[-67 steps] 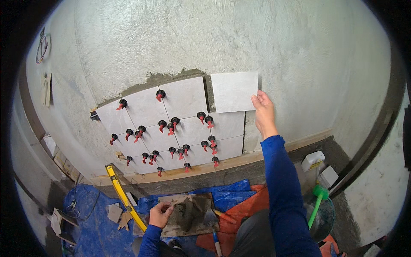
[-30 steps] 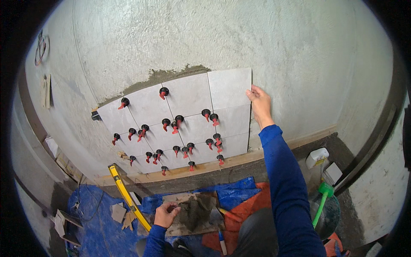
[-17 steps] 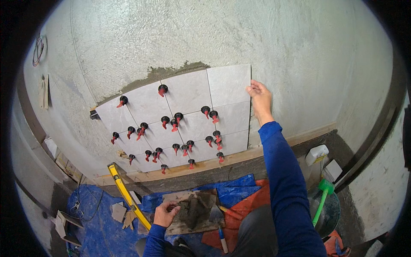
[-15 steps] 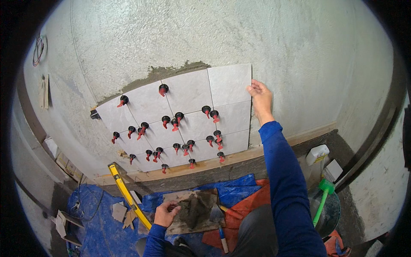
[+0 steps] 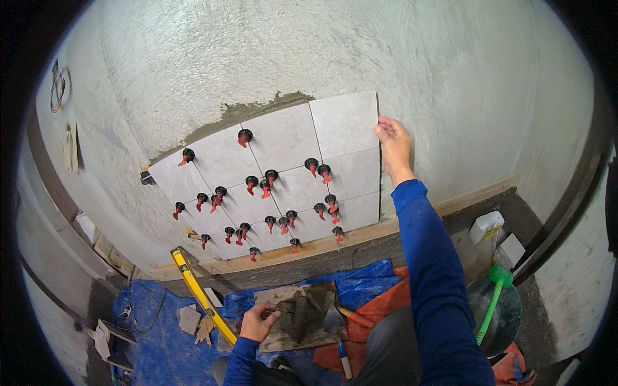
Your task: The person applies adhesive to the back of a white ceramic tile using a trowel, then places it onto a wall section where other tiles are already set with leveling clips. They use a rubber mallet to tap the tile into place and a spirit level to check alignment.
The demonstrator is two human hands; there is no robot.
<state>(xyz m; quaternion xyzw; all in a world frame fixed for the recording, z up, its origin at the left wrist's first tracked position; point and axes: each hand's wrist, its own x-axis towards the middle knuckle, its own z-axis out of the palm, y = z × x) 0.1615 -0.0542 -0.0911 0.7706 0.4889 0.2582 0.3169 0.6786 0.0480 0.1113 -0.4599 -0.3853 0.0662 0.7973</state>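
Note:
My right hand [image 5: 394, 145] reaches up to the wall and holds the right edge of the top-right tile [image 5: 344, 124], thumb on its front face. That grey tile sits in line with several others on the wall. Black-and-red tile levelling clips [image 5: 318, 170] stick out along the joints. Low in front of me, my left hand [image 5: 259, 321] hovers beside a board [image 5: 270, 338] with grey mortar [image 5: 301, 315] on it. Its thumb and fingers are curled together; whether something small is between them I cannot make out. A trowel blade [image 5: 334, 319] lies at the board's right side.
A yellow spirit level [image 5: 201, 294] leans at the left over blue sheeting [image 5: 158, 347]. Tile offcuts [image 5: 189, 319] lie near it. At the right stands a dark bucket [image 5: 512, 318] with a green-handled tool [image 5: 492, 309]. A wooden batten [image 5: 450, 211] runs under the tiles.
The whole view has shifted slightly. My right hand stays on the tile's edge, and my left hand keeps about the same place by the mortar board.

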